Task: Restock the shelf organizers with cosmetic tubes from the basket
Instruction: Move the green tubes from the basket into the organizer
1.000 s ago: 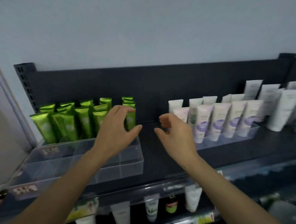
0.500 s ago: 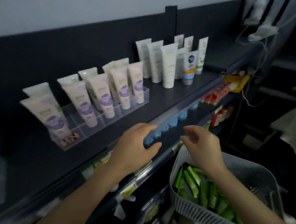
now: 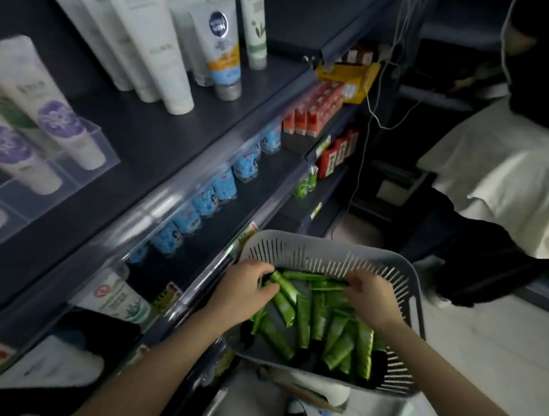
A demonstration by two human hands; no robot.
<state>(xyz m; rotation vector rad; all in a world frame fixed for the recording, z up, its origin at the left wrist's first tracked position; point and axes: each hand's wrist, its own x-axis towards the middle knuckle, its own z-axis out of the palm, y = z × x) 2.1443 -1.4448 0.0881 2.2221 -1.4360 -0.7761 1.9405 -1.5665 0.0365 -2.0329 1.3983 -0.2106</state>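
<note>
A grey slotted basket [image 3: 315, 248] sits low at the centre right, holding several green cosmetic tubes [image 3: 336, 332]. My left hand [image 3: 242, 289] is inside its left end, fingers curled around green tubes [image 3: 283, 284]. My right hand [image 3: 368, 295] reaches into the far side, fingers bent down onto the tubes; its grip is hidden. At the far left a clear shelf organizer [image 3: 94, 154] holds white tubes with purple flowers [image 3: 58, 123].
Tall white tubes [image 3: 154, 42] and a blue-and-orange tube [image 3: 223, 46] stand on the dark top shelf [image 3: 163, 128]. Lower shelves carry blue packets [image 3: 223, 186] and red boxes [image 3: 316, 111]. A person in a white top [image 3: 504, 175] stands at the right. Cables hang nearby.
My view swung from the green-tube organizer rightward and down to the basket. Both hands dropped from the shelf into the basket, and the left one took hold of tubes.
</note>
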